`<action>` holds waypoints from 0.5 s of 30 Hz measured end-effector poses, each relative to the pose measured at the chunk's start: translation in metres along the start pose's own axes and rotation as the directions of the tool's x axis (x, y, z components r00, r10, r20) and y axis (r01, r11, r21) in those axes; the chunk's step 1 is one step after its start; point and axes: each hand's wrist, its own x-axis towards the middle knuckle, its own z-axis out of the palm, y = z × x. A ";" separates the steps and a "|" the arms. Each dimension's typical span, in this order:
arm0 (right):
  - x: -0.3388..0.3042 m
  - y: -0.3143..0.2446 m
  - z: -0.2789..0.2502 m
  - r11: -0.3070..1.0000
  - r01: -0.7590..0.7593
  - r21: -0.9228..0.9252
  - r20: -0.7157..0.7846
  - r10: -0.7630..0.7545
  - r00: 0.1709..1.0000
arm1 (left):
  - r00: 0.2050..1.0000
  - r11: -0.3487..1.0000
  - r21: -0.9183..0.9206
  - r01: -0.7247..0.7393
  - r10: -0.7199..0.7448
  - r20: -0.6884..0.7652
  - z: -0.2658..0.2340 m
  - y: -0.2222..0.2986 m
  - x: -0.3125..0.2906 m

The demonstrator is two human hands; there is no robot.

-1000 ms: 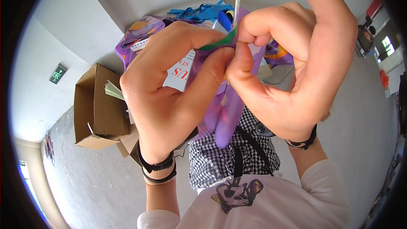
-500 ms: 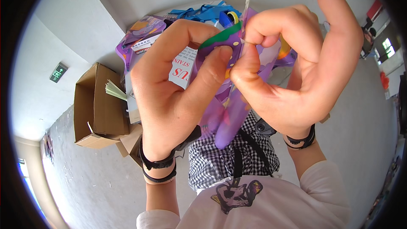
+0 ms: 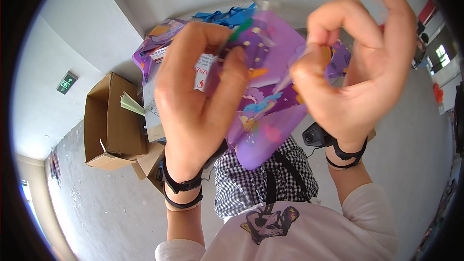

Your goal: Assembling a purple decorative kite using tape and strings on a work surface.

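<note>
A thin, glossy purple printed bag (image 3: 273, 125) hangs between my two hands, above my lap. My left hand (image 3: 191, 92) pinches its green-edged upper left side between thumb and index finger. On the other side, my right hand (image 3: 355, 75) grips the bag's right edge with thumb and index finger, one finger raised high. The bag's upper part is blurred, and its inner or folded panels show a colourful pattern. Behind my left hand lies a white printed sheet or box (image 3: 203, 70) with red lettering, partly hidden.
More purple printed packaging (image 3: 162, 34) lies at the back left, and another purple piece (image 3: 341, 60) sits behind my right hand. Blue ribbons (image 3: 226, 15) rest at the back. An open cardboard box (image 3: 123, 125) with pale sheets (image 3: 130, 102) stands at the left.
My hands have moved apart, the right one going rightward. The purple bag is spread wider between them, and more of its printed panels show.
</note>
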 end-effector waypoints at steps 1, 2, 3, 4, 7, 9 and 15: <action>0.001 0.000 -0.002 1.000 -0.002 0.007 -0.012 0.002 1.000 | 1.000 1.000 0.003 0.008 -0.008 0.002 -0.001 -0.001 0.000; 0.003 0.000 -0.003 1.000 -0.010 0.013 -0.022 0.010 1.000 | 0.999 0.997 -0.055 0.045 -0.045 -0.012 -0.001 -0.003 0.000; 0.003 -0.002 -0.004 1.000 -0.012 0.017 -0.019 0.013 1.000 | 0.997 0.992 -0.106 0.075 -0.078 -0.024 -0.002 -0.004 0.000; 0.004 -0.002 -0.005 1.000 -0.015 0.019 -0.011 0.015 1.000 | 0.996 0.991 -0.113 0.077 -0.081 -0.027 -0.003 -0.004 0.000; 0.004 -0.007 -0.003 0.998 -0.041 0.043 0.111 0.036 0.993 | 0.996 0.981 -0.175 0.088 -0.091 -0.008 -0.004 -0.003 -0.002; 0.004 -0.009 -0.001 0.996 -0.065 0.058 0.184 0.054 0.981 | 0.994 0.968 -0.227 0.108 -0.110 0.004 -0.003 -0.001 -0.002; 0.006 -0.008 0.003 0.992 -0.101 0.075 0.236 0.080 0.968 | 1.000 0.977 -0.212 0.005 -0.002 0.014 -0.001 0.001 -0.001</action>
